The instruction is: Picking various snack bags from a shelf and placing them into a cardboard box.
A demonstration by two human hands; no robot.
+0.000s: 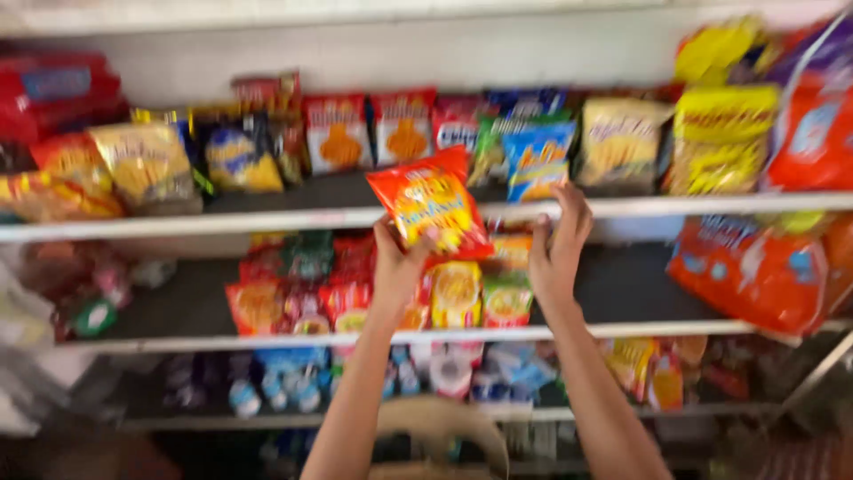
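Note:
My left hand (396, 263) is raised in front of the shelves, pinching the lower left corner of a red and yellow snack bag (431, 204), which tilts in the air before the upper shelf edge. My right hand (558, 244) is up beside it, fingers spread, close to the bag's right side and just below a blue and green snack bag (538, 157); it holds nothing. The picture is blurred by motion.
White shelves (267, 219) carry rows of snack bags: yellow bags (147, 164) left, red and white bags (338, 133) middle, yellow packs (721, 138) right. Orange bags (755, 271) hang at the right. Small red packets (293, 302) fill the middle shelf. A tan basket handle (444, 427) is below.

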